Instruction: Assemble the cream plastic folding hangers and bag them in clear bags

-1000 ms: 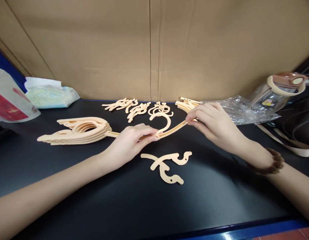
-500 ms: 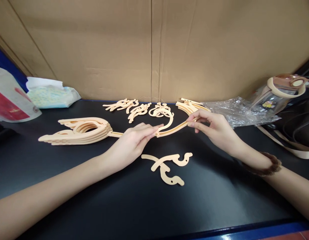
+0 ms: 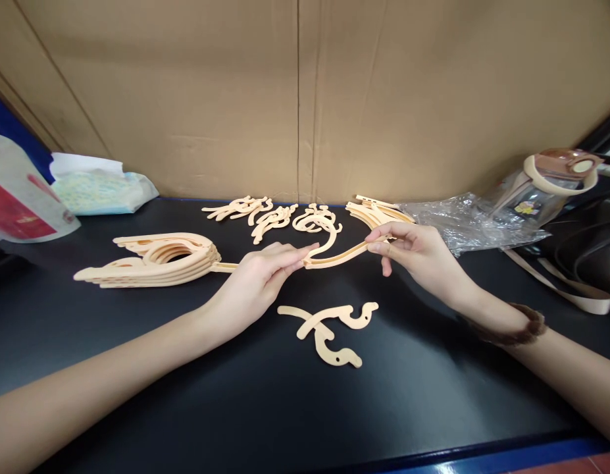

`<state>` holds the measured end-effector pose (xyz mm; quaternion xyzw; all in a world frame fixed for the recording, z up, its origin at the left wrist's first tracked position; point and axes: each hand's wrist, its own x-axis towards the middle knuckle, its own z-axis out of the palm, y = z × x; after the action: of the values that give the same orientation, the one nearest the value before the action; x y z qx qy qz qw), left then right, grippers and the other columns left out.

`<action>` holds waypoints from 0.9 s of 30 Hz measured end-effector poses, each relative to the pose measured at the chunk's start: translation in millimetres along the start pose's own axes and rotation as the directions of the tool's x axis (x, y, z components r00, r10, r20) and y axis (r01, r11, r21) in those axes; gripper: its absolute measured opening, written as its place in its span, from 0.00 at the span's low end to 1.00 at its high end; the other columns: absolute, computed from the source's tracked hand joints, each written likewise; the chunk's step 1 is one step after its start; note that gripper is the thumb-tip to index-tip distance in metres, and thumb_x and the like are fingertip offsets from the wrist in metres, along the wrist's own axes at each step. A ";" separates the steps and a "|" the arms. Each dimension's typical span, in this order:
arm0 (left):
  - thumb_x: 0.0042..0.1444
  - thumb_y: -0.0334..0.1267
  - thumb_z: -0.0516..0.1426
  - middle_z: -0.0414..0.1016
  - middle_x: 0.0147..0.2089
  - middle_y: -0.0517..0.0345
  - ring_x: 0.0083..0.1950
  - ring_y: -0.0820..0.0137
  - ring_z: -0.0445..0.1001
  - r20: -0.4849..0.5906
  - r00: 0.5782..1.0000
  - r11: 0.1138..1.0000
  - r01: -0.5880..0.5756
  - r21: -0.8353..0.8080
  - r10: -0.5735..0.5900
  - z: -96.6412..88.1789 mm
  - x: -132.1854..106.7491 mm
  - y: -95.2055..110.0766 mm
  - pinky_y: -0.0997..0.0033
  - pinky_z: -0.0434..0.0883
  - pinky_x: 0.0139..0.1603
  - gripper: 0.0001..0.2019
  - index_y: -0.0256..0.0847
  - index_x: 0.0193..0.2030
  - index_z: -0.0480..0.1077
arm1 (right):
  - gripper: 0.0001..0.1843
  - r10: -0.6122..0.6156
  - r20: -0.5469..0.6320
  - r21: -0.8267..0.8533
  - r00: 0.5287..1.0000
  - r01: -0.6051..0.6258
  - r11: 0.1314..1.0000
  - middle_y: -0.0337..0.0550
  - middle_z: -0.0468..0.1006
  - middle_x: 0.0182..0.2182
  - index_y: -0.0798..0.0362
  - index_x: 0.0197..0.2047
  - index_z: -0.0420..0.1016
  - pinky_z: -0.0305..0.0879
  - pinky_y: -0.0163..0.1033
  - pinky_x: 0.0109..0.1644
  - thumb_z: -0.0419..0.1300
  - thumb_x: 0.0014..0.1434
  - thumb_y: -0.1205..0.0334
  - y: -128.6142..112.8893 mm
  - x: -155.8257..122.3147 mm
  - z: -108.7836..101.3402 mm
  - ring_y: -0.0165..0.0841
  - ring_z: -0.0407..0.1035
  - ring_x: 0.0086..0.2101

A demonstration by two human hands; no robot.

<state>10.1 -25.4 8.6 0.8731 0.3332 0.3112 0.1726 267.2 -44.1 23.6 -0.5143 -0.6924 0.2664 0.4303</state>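
A cream plastic folding clothes hanger (image 3: 341, 259) is held low over the black table between my two hands. My left hand (image 3: 255, 280) is closed in a pinch at its middle, where a curved hook piece rises from the arms. One arm sticks out to the left behind that hand. On the right arm's outer part, the thumb and forefinger of my right hand (image 3: 416, 257) are pinched. Nearer to me lie two loose hook-ended pieces, one piece (image 3: 361, 321) crossing over the other piece (image 3: 329, 352). To the left rests a stack of hangers (image 3: 161, 273).
At the back lie small piles of hook pieces (image 3: 240, 207) and a pile of arm pieces (image 3: 371, 212). Clear plastic wrap (image 3: 453, 220) and a drinking bottle (image 3: 541, 187) stand right. A tissue pack (image 3: 104, 191) and a red-and-white cup (image 3: 23, 197) are at left. Cardboard (image 3: 210, 99) forms the backdrop.
My right hand has shifted slightly left along with the view, and its lower fingers have dropped a little. Both hands keep their hold on the hanger.
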 end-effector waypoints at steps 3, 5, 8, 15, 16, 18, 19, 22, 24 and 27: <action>0.66 0.37 0.47 0.74 0.38 0.58 0.40 0.69 0.70 0.003 1.000 1.000 0.004 0.004 -0.004 -0.1 0.2 0.3 0.72 0.67 0.42 0.17 0.44 0.55 0.71 | 0.11 0.038 0.000 -0.008 0.999 -0.038 0.999 0.32 0.68 0.12 0.52 0.36 0.76 0.59 0.39 0.30 0.62 0.57 0.53 1.7 -0.5 0.9 0.31 0.65 0.20; 0.66 0.37 0.48 0.75 0.38 0.59 0.40 0.70 0.70 -0.006 1.000 1.000 0.009 0.010 -0.009 -0.8 0.2 1.3 0.72 0.67 0.42 0.16 0.43 0.55 0.71 | 0.11 0.055 -0.004 0.001 0.998 -0.055 0.998 0.32 0.68 0.11 0.52 0.37 0.76 0.57 0.39 0.30 0.62 0.57 0.54 2.8 -0.8 1.3 0.31 0.64 0.20; 0.66 0.37 0.48 0.74 0.40 0.58 0.41 0.71 0.70 -0.042 0.999 1.000 0.029 -0.010 -0.029 -2.4 0.5 3.3 0.73 0.66 0.43 0.16 0.42 0.55 0.71 | 0.11 0.080 -0.017 0.019 0.997 -0.079 0.997 0.31 0.67 0.11 0.52 0.37 0.77 0.56 0.40 0.31 0.63 0.57 0.54 3.4 -1.1 1.7 0.29 0.61 0.19; 0.65 0.42 0.49 0.70 0.39 0.56 0.38 0.69 0.71 -0.108 0.986 0.991 0.126 -0.043 -0.130 0.6 1.5 3.2 0.73 0.69 0.38 0.13 0.40 0.47 0.71 | 0.12 0.129 -0.025 0.072 0.991 -0.127 0.989 0.32 0.68 0.12 0.51 0.37 0.79 0.58 0.40 0.34 0.64 0.55 0.52 3.9 -2.2 6.5 0.30 0.64 0.21; 0.65 0.42 0.49 0.70 0.42 0.55 0.40 0.68 0.72 -0.120 0.982 0.989 0.140 -0.049 -0.145 1.5 1.1 2.5 0.72 0.70 0.39 0.14 0.40 0.49 0.70 | 0.12 0.135 -0.047 0.103 0.990 -0.130 0.986 0.32 0.69 0.12 0.51 0.36 0.79 0.59 0.40 0.34 0.65 0.54 0.52 3.9 -2.0 7.2 0.30 0.64 0.21; 0.64 0.42 0.49 0.72 0.48 0.53 0.43 0.67 0.73 -0.139 0.977 0.986 0.161 -0.035 -0.165 2.4 0.0 0.9 0.69 0.71 0.43 0.16 0.42 0.55 0.67 | 0.10 0.119 -0.145 0.184 0.982 -0.091 0.979 0.32 0.70 0.15 0.51 0.35 0.79 0.61 0.40 0.35 0.66 0.52 0.54 4.3 -0.9 7.3 0.29 0.65 0.20; 0.64 0.42 0.49 0.73 0.49 0.54 0.45 0.66 0.74 -0.147 0.973 0.984 0.176 -0.009 -0.176 2.4 -0.5 0.0 0.68 0.71 0.45 0.17 0.43 0.57 0.66 | 0.09 0.097 -0.219 0.224 0.971 -0.047 0.973 0.32 0.72 0.17 0.51 0.34 0.79 0.63 0.40 0.35 0.67 0.51 0.56 4.6 0.1 6.6 0.28 0.65 0.20; 0.64 0.41 0.49 0.77 0.46 0.58 0.46 0.64 0.76 -0.156 0.964 0.967 0.234 0.103 -0.217 0.9 -1.1 -2.4 0.66 0.70 0.46 0.16 0.45 0.56 0.67 | 0.05 0.040 -0.400 0.281 0.916 0.081 0.956 0.32 0.73 0.22 0.50 0.31 0.78 0.65 0.39 0.36 0.67 0.49 0.60 6.4 4.2 2.2 0.27 0.66 0.22; 0.64 0.41 0.49 0.78 0.44 0.60 0.44 0.65 0.76 -0.154 0.959 0.954 0.260 0.146 -0.238 -0.4 -0.8 -3.5 0.67 0.70 0.43 0.14 0.45 0.54 0.69 | 0.05 0.018 -0.411 0.239 0.912 0.089 0.967 0.33 0.74 0.23 0.51 0.32 0.77 0.66 0.38 0.37 0.66 0.51 0.61 8.0 6.5 -1.8 0.28 0.67 0.23; 0.65 0.41 0.49 0.79 0.43 0.63 0.43 0.67 0.77 -0.150 0.957 0.953 0.268 0.142 -0.247 -1.1 -0.4 -4.4 0.69 0.70 0.42 0.14 0.46 0.53 0.69 | 0.08 -0.062 -0.294 -0.044 0.954 0.052 0.998 0.37 0.76 0.26 0.51 0.34 0.73 0.65 0.40 0.36 0.63 0.55 0.56 9.4 7.9 -8.0 0.33 0.71 0.26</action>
<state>7.0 -22.4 7.0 0.8110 0.4788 0.3146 0.1188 277.9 -34.1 22.4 -0.5357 -0.6396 0.1616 0.5270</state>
